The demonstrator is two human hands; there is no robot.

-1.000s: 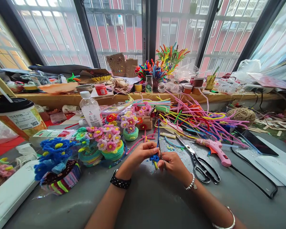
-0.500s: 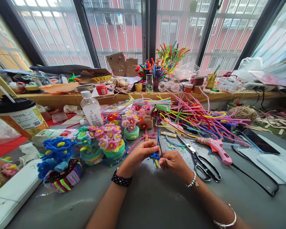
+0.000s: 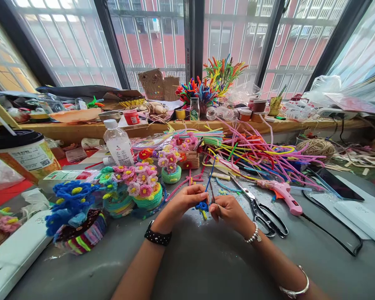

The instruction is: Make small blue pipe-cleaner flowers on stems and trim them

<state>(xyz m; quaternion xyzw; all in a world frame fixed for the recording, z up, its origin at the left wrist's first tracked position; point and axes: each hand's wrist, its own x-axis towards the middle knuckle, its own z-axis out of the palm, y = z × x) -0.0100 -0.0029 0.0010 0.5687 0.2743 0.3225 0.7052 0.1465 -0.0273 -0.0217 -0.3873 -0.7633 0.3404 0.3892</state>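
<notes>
My left hand [image 3: 187, 203] is closed in a pinch on a blue pipe-cleaner flower [image 3: 201, 206] over the middle of the table. From the flower a loose blue pipe-cleaner end [image 3: 210, 175] sticks up and away from me, and a yellow-green bit hangs below. My right hand [image 3: 233, 211] grips a slim dark metal tool [image 3: 212, 193], its thin end pointing away beside the blue stem. Whether that tool is small scissors or tweezers I cannot tell. Right of the hands lie large black-handled scissors [image 3: 264, 216], not held.
A pink glue gun [image 3: 287, 199] with a black cord lies at right. Behind it spreads a heap of pipe cleaners [image 3: 262, 156]. To the left stand pink flower pots [image 3: 148, 196], a blue flower pot [image 3: 81, 233], a plastic bottle [image 3: 118, 143] and a drink cup [image 3: 28, 156].
The blue pipe-cleaner end now leans right, where it stood nearly upright before. The dark tool's tip has come slightly away from it. Both hands stay almost in place.
</notes>
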